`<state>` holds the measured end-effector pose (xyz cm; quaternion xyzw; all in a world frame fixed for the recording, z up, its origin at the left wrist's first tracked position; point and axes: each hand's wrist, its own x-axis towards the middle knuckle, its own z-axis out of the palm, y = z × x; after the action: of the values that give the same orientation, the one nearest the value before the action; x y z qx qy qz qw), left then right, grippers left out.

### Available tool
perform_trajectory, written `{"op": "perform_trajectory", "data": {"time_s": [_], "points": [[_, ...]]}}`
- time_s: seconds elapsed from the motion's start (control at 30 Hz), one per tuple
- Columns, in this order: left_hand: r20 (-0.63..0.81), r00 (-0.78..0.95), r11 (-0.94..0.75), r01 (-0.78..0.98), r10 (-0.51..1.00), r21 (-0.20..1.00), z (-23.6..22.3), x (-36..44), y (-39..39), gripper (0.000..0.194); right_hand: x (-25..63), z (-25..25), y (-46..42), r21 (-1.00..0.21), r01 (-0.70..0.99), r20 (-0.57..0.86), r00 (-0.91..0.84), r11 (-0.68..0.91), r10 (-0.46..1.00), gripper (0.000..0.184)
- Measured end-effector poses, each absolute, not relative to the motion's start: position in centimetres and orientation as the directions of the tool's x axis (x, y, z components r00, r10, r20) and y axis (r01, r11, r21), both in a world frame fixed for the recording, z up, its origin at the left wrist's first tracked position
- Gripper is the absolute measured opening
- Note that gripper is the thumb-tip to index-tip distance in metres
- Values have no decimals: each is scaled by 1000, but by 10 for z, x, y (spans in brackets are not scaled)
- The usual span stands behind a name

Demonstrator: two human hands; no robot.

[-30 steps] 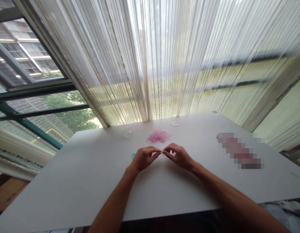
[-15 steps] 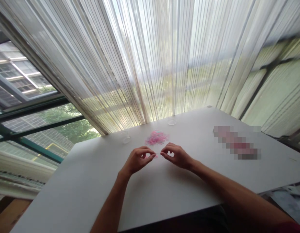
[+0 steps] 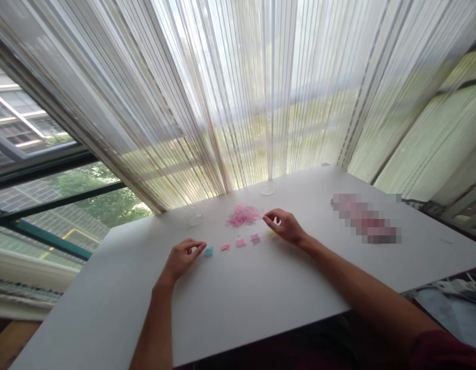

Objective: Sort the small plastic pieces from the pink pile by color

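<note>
A loose pile of small pink and pale strip-like pieces (image 3: 243, 216) lies on the white table. Nearer to me runs a row of small clusters: a teal one (image 3: 209, 251), a red-pink one (image 3: 225, 247), a pink one (image 3: 241, 243) and a purple one (image 3: 255, 238). My left hand (image 3: 184, 259) is closed in a pinch just left of the teal cluster; whatever its fingertips hold is too small to make out. At the pile's right edge, my right hand (image 3: 286, 227) pinches thumb and forefinger together, their contents unclear. A faint yellowish patch (image 3: 271, 234) shows beneath it.
Two clear round dishes or lids stand at the back, one on the left (image 3: 195, 218) and one on the right (image 3: 267, 190). A blurred-out reddish object (image 3: 365, 218) lies on the right of the white table (image 3: 230, 303). Curtains (image 3: 238, 103) hang behind.
My hands have parted from near each other in front of the pile: the left went left, the right moved right and farther forward. The row of coloured clusters has come into sight.
</note>
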<state>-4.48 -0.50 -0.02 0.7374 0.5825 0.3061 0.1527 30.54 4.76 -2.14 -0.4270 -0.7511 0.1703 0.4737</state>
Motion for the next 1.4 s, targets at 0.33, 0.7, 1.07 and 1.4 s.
{"op": "perform_trajectory", "data": {"time_s": [0.33, 0.7, 1.07, 1.4], "points": [[229, 141, -245, 813, 963, 528, -9, -48, -1, 38, 316, -31, 68, -782, 513, 409, -7, 355, 912, 29], [146, 166, -220, 797, 975, 562, 5, -55, -11, 39, 316, -30, 67, -768, 536, 394, -34, 350, 918, 30], [-32, 229, -162, 773, 973, 613, 6, -59, -12, 33, 316, -29, 66, -775, 542, 363, -36, 324, 931, 28], [-13, 209, -159, 782, 978, 602, 4, -60, -11, 35, 315, -30, 67, -773, 542, 371, -34, 330, 928, 28]]}}
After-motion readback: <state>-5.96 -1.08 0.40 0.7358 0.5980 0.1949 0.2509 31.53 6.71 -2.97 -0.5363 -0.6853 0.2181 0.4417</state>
